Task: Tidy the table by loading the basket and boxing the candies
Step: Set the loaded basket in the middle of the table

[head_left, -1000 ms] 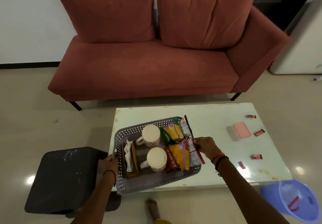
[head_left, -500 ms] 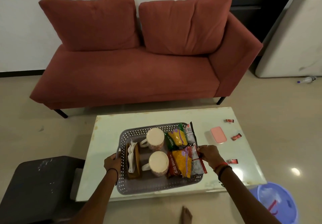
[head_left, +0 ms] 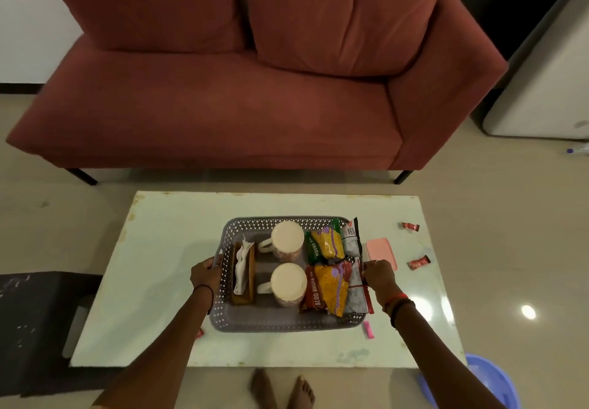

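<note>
A grey perforated basket [head_left: 280, 322] sits in the middle of the white table [head_left: 153, 281]. It holds two cream mugs [head_left: 288, 238], a wooden napkin holder [head_left: 243, 273] and several snack packets [head_left: 326, 286]. My left hand [head_left: 205, 273] grips the basket's left rim. My right hand [head_left: 377, 276] grips its right rim, against the packets. A pink candy box [head_left: 381, 251] lies just right of the basket, partly behind my right hand. Red candies [head_left: 409, 226] [head_left: 419, 262] lie at the right side of the table. A pink candy [head_left: 367, 329] lies by the basket's near right corner.
A red sofa [head_left: 223, 106] stands behind the table. A dark stool [head_left: 35, 322] is on the left, and a blue bin [head_left: 487, 383] on the floor at the near right. My bare feet [head_left: 280, 389] show below the table's near edge. A small red piece [head_left: 200, 333] lies near the basket's left corner.
The basket has shifted right, from the table's left edge to its middle, with both hands on its rims. The view has tilted down and moved in closer.
</note>
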Motion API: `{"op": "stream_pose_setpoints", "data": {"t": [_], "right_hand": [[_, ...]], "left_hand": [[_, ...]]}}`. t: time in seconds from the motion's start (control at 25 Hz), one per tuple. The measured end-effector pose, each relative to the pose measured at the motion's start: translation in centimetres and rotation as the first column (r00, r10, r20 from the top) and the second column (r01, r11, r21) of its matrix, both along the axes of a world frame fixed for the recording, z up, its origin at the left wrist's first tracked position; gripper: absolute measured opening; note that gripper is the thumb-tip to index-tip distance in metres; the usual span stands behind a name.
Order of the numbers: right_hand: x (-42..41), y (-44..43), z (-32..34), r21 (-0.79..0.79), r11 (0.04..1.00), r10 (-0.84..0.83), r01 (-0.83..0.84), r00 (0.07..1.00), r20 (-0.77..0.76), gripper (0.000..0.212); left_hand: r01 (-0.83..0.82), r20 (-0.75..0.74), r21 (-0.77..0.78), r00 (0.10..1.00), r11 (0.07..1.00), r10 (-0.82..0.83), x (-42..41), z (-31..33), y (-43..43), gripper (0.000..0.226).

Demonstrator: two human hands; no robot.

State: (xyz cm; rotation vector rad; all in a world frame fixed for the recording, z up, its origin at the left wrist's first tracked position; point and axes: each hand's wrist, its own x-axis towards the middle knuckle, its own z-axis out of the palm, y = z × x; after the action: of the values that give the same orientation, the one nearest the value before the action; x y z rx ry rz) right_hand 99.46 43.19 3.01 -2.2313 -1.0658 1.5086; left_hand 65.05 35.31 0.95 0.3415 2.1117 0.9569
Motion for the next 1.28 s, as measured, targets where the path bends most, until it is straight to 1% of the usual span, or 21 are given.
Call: {"op": "stream_pose_setpoints", "data": {"t": [0.08, 0.16, 0.28, 0.32, 0.4, 0.48, 0.52, 0.6, 0.68, 0.84, 0.96, 1.12, 1.28], "right_hand": [[-0.3, 1.4, -2.0, 0.002, 1.0, 0.0, 0.0, 0.999, 0.04, 0.034], [-0.9, 2.5, -3.8, 0.005, 1.0, -0.022, 0.021, 0.998, 0.065, 0.038], [-2.0, 3.9, -6.3, 0.052, 0.999, -0.012, 0.006, 0.991, 0.131, 0.028], [-2.4, 4.4, -7.0, 0.073, 0.997, 0.0, -0.011, 0.99, 0.144, 0.028], [-3.3, 5.4, -8.7, 0.093, 0.995, 0.025, -0.041, 0.986, 0.164, 0.035], [-4.0, 6.4, -10.2, 0.097, 0.994, 0.037, -0.053, 0.986, 0.163, 0.037], [-4.4, 6.9, -10.8, 0.1, 0.994, 0.036, -0.053, 0.986, 0.161, 0.036], [-5.3, 7.8, -11.6, 0.105, 0.992, 0.052, -0.073, 0.981, 0.189, 0.023], [-6.0, 8.6, -12.4, 0.133, 0.986, 0.068, -0.097, 0.976, 0.208, 0.021], [-7.1, 9.1, -13.8, 0.121, 0.987, 0.08, -0.107, 0.975, 0.209, 0.022], [-7.5, 8.9, -14.4, 0.111, 0.992, 0.044, -0.066, 0.98, 0.193, 0.021], [-7.4, 8.4, -14.9, 0.107, 0.992, 0.043, -0.065, 0.98, 0.194, 0.021], [-7.5, 8.3, -15.0, 0.113, 0.993, 0.009, -0.031, 0.981, 0.192, 0.022]], "left_hand": [[0.001, 0.001, 0.007, 1.0, 1.0, -0.001, 0.1, -1.9, 1.5, 0.028], [-0.005, -0.006, 0.004, 1.0, 1.0, 0.005, -0.2, -3.9, 3.0, 0.03], [0.003, -0.015, -0.002, 1.0, 1.0, -0.003, -1.1, -6.8, 5.4, 0.031], [0.002, -0.009, -0.001, 1.0, 1.0, -0.002, -1.5, -7.6, 6.2, 0.031], [0.009, 0.008, 0.005, 1.0, 1.0, -0.009, -2.4, -9.2, 7.7, 0.032], [0.016, 0.022, 0.004, 1.0, 1.0, -0.016, -3.3, -10.7, 8.9, 0.032], [0.013, 0.031, 0.003, 0.999, 1.0, -0.013, -3.8, -11.3, 9.3, 0.032], [0.001, 0.042, -0.005, 0.999, 1.0, -0.001, -4.6, -12.7, 9.8, 0.031], [-0.01, 0.043, -0.018, 0.999, 1.0, 0.011, -5.1, -13.9, 9.9, 0.03], [-0.039, 0.066, -0.033, 0.997, 0.999, 0.041, -6.1, -15.4, 9.8, 0.028], [-0.044, 0.071, -0.02, 0.996, 0.999, 0.046, -6.5, -15.9, 10.0, 0.029], [-0.006, 0.043, -0.006, 0.999, 1.0, 0.007, -6.7, -16.0, 10.3, 0.027], [0.027, -0.024, 0.007, 0.999, 1.0, -0.027, -6.6, -16.0, 10.4, 0.02]]}}
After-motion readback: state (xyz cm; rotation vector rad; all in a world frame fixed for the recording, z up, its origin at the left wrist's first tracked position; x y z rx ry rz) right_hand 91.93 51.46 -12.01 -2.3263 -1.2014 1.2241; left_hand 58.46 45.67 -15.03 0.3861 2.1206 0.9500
